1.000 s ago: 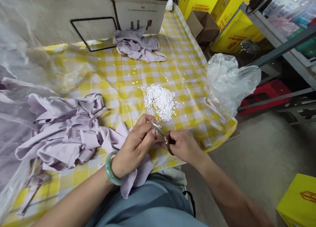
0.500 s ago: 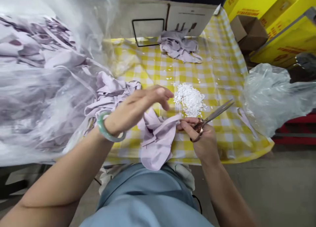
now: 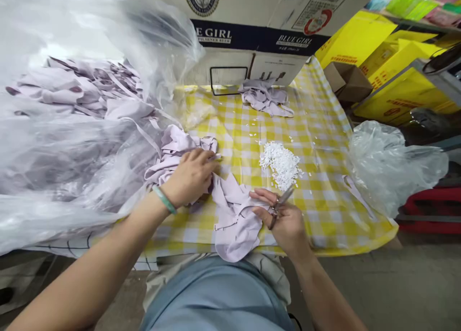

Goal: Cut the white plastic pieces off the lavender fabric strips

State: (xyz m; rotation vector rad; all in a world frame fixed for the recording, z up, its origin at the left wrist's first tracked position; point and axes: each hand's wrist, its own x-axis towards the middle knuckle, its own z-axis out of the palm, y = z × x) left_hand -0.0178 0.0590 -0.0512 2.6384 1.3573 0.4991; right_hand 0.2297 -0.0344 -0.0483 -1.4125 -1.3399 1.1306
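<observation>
Head view, left hand [image 3: 192, 176] palm-down, grip unclear, right hand [image 3: 290, 225] holding scissors [image 3: 285, 196]

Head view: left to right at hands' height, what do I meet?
Clear plastic sheeting → green bangle → left hand → front lilac fabric piece → right hand with scissors → lilac strip → crumpled clear bag.

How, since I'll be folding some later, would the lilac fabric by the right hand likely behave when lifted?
The lilac fabric would probably flop: it lies in soft folds, and its lower end droops over the edge of the checked tablecloth. It looks thin, so it is likely light for its size. Spread irregularly, it seems unlikely to roll.
</observation>
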